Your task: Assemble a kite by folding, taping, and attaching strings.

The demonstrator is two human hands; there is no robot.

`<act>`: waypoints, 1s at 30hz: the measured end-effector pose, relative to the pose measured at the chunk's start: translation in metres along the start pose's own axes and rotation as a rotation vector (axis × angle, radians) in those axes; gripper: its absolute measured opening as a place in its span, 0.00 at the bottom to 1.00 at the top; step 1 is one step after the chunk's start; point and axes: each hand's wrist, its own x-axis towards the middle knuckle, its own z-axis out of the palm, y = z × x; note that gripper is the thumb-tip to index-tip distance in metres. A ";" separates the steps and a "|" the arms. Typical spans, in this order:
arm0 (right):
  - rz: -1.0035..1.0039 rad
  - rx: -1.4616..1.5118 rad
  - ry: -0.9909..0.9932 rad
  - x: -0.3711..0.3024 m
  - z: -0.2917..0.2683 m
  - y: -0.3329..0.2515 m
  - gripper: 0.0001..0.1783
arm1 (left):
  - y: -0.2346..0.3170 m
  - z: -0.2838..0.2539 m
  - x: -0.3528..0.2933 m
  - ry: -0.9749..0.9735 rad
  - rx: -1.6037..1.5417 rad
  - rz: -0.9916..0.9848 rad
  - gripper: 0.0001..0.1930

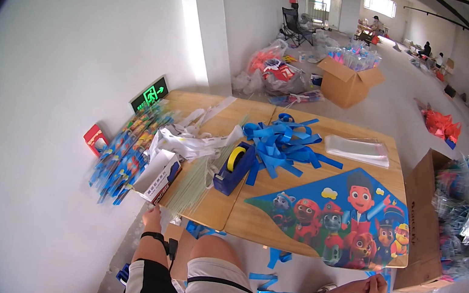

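At six o'clock we find both forearms cut off by the lower picture edge, and the fingertips of the left hand [152,217] are hidden against the table edge [198,222], so we cannot tell what they touch. At three o'clock the packaged items [460,226] beside the open cardboard box [420,234] are motion-blurred beyond telling their kind, and the right hand [375,288] covers the lower tip of the cartoon kite [341,218]. At one o'clock the distant people [428,49] are too small to tell what they handle.
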 end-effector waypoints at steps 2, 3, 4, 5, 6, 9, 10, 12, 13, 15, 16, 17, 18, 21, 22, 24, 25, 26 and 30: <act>0.013 -0.016 0.016 0.000 0.000 0.001 0.14 | 0.002 0.013 0.006 -0.036 -0.004 -0.018 0.23; 0.023 -0.028 0.016 0.001 0.001 0.003 0.14 | 0.003 0.016 0.010 -0.059 -0.008 -0.027 0.23; 0.033 -0.039 0.016 0.002 0.003 0.005 0.13 | 0.004 0.016 0.012 -0.064 -0.009 -0.029 0.23; 0.033 -0.043 0.023 0.002 0.006 0.004 0.13 | 0.003 0.017 0.013 -0.069 0.025 -0.016 0.23; 0.041 -0.080 0.020 0.002 0.008 0.004 0.13 | 0.004 0.019 0.014 -0.074 0.059 -0.002 0.23; 0.051 -0.144 0.014 0.001 0.013 0.001 0.13 | 0.003 0.022 0.012 -0.009 -0.026 -0.043 0.22; 0.053 -0.168 0.009 0.001 0.015 0.001 0.12 | 0.003 0.019 0.011 -0.011 -0.026 -0.044 0.22; 0.045 -0.180 0.023 -0.001 0.014 0.002 0.12 | 0.004 0.017 0.007 -0.036 0.129 0.082 0.21; 0.039 -0.191 0.032 -0.002 0.014 0.002 0.12 | 0.004 0.016 0.004 -0.041 0.128 0.083 0.21; 0.019 -0.189 0.034 -0.001 0.018 0.001 0.13 | 0.003 0.009 0.001 -0.065 0.235 0.191 0.20; 0.000 -0.188 0.036 -0.001 0.020 0.001 0.13 | 0.003 0.007 0.000 -0.063 0.234 0.192 0.20; 0.000 -0.186 0.030 -0.001 0.023 -0.002 0.13 | 0.000 0.003 0.000 -0.096 0.099 0.166 0.20; -0.008 -0.202 0.011 -0.001 0.026 -0.004 0.13 | -0.003 -0.005 -0.001 -0.127 -0.036 0.141 0.20; -0.001 -0.216 -0.010 -0.001 0.031 -0.009 0.12 | -0.017 -0.038 -0.012 -0.106 0.042 0.192 0.20; 0.015 -0.215 -0.013 -0.001 0.032 -0.009 0.11 | -0.025 -0.055 -0.017 -0.109 0.089 0.245 0.20; 0.004 -0.181 0.009 -0.002 0.024 -0.004 0.11 | -0.037 -0.081 -0.034 -0.124 0.177 0.340 0.20; -0.009 -0.151 0.020 -0.003 0.021 -0.001 0.12 | -0.041 -0.096 -0.045 -0.126 0.217 0.379 0.20; -0.009 -0.141 0.012 -0.002 0.024 -0.001 0.12 | -0.049 -0.121 -0.048 -0.125 0.155 0.350 0.19; -0.055 -0.277 -0.073 -0.011 0.043 -0.033 0.10 | -0.073 -0.211 -0.068 -0.125 -0.027 0.226 0.17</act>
